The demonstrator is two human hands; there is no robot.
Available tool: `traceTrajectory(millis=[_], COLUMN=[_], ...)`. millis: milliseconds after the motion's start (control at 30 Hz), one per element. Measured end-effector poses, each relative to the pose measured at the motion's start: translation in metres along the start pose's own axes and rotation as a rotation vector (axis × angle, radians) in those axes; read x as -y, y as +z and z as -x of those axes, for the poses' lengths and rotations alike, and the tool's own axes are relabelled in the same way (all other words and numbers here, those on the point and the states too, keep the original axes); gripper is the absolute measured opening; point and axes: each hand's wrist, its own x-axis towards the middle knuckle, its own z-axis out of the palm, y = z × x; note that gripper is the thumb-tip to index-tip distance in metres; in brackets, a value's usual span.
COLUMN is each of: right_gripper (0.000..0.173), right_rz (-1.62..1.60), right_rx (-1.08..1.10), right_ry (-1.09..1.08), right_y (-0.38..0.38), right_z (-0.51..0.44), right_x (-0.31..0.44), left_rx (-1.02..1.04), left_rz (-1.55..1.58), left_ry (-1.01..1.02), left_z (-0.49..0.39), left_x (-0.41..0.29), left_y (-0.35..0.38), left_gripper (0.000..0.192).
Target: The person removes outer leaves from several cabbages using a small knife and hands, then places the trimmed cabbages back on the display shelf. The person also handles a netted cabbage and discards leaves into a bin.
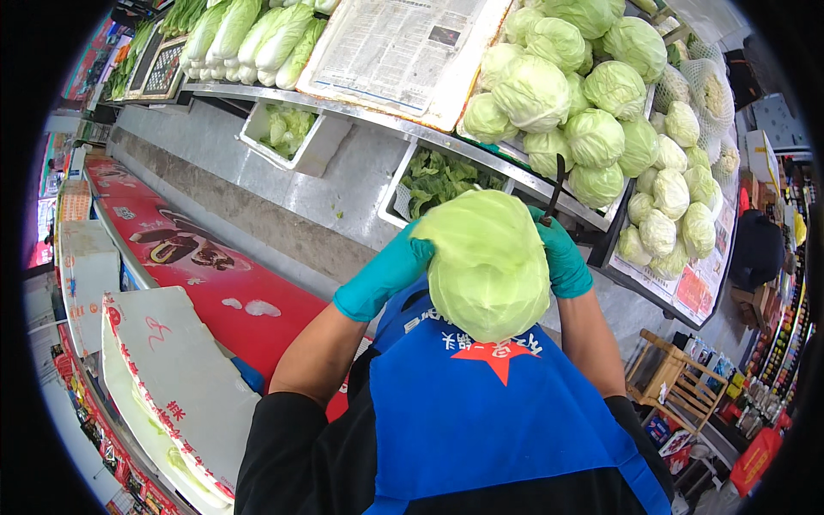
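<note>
A pale green round cabbage (pixel 488 290) is up in front of my chest, over the blue apron (pixel 489 438). My gloved left hand (pixel 393 270) pinches the edge of a loose outer leaf (pixel 473 222) at the cabbage's upper left. On the other side my gloved right hand (pixel 565 257) grips a dark-bladed knife (pixel 557 183), its blade pointing up and away from me. That hand also lies against the cabbage's right side; its fingers are largely hidden behind the head. Both gloves are teal.
Beyond my hands, a metal-edged stand carries piled cabbages (pixel 595 138), napa cabbages (pixel 277 35) and a newspaper-lined tray (pixel 393 58). White foam boxes with a leafy head (pixel 283 132) and dark green leaves (pixel 438 177) sit below. Smaller cabbages (pixel 669 193) lie right; a foam box (pixel 174 360) stands left.
</note>
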Motion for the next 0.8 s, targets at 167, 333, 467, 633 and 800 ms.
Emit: traceTrajectory(millis=[167, 333, 467, 633, 800], right_gripper=[0.021, 0.020, 0.023, 0.024, 0.024], right_rz=[0.058, -0.010, -0.021, 0.013, -0.024], right_rx=[0.151, 0.189, 0.122, 0.169, 0.122], right_ry=[-0.060, -0.025, 0.008, -0.028, -0.013], right_y=[0.019, 0.016, 0.009, 0.004, 0.004], right_z=[0.000, -0.003, -0.007, -0.004, 0.005], right_x=[0.010, 0.016, 0.006, 0.007, 0.009], left_rx=[0.134, 0.103, 0.129, 0.284, 0.352], left_rz=[0.356, 0.252, 0.005, -0.165, -0.748], left_ry=[-0.065, -0.144, -0.286, -0.138, 0.044], left_z=[0.008, 0.022, 0.015, 0.012, 0.012], left_x=[-0.005, -0.023, -0.041, -0.059, -0.075], left_y=[0.009, 0.004, -0.011, -0.004, 0.010], left_gripper=[0.057, 0.059, 0.061, 0.065, 0.060])
